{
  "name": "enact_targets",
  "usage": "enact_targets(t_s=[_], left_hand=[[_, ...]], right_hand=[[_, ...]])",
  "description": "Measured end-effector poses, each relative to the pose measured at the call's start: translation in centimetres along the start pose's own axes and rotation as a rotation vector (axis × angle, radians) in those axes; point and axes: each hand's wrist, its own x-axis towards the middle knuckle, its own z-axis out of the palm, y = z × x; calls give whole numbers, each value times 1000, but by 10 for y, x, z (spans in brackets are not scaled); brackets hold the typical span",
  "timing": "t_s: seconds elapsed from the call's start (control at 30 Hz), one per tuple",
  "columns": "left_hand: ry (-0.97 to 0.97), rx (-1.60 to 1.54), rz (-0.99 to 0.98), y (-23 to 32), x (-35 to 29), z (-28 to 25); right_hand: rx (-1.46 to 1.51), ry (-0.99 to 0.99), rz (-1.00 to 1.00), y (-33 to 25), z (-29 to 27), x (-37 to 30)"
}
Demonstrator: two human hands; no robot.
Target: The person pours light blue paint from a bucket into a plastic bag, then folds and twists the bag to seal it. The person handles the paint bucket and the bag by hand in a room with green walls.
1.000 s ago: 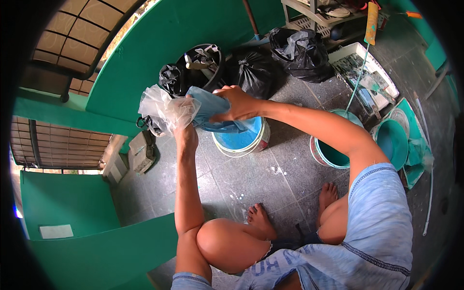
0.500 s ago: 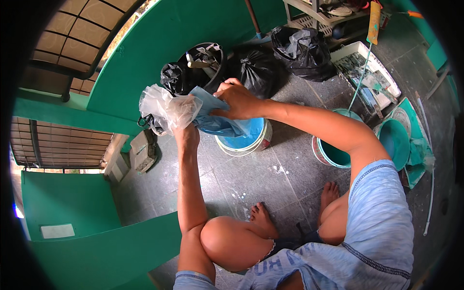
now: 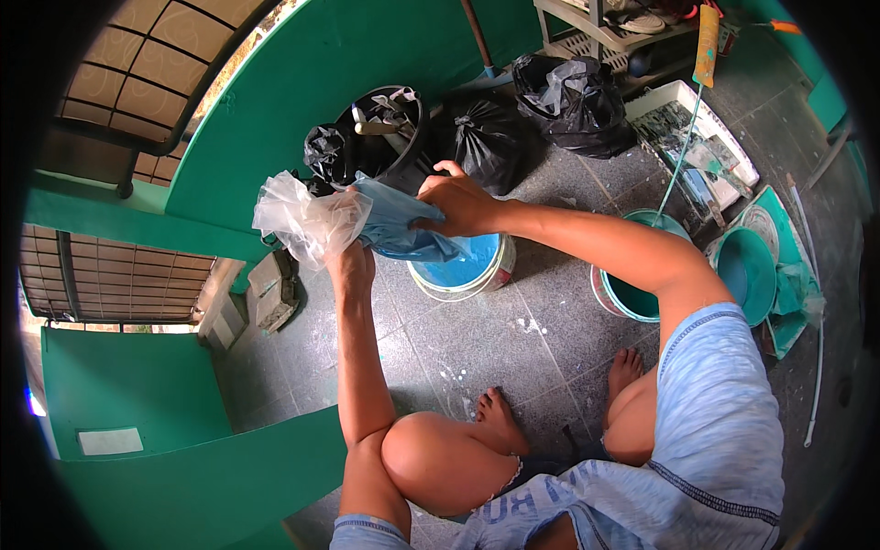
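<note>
My left hand [image 3: 352, 262] is closed around a plastic bag [image 3: 396, 218], with the bag's crumpled clear end [image 3: 307, 218] bunched above the fist. The part of the bag between my hands is coated blue. Fingers of my right hand [image 3: 460, 203] grip that blue part, the index finger raised; its fingertips are partly hidden. Just below and beyond the bag stands a bucket [image 3: 458, 268] of blue paint, its far rim covered by the bag and my right hand.
Black rubbish bags [image 3: 490, 142] and a black bin [image 3: 417, 147] stand along the green wall. At right are a green-stained bucket [image 3: 632, 291], a roller [image 3: 706, 46] on a long handle, a white paint tray [image 3: 744, 151] and a green tub [image 3: 747, 266]. A low green wall [image 3: 211, 467] runs at left.
The clear end of the bag has shifted a little left and down. My right hand has slid slightly lower along the blue part, and its index finger now sticks up.
</note>
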Motion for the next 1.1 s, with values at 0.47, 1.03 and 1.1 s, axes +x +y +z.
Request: enact_targets(t_s=[0.47,1.03,1.1], left_hand=[[-33,16,-26,-6,2,-6],[-7,-117,-127,-15,1,4],[12,-121,-120,-17,-4,9]], right_hand=[[429,-53,212,-30,-19,20],[163,50,50,-27,-3,20],[159,-14,67,-23,-3,13]])
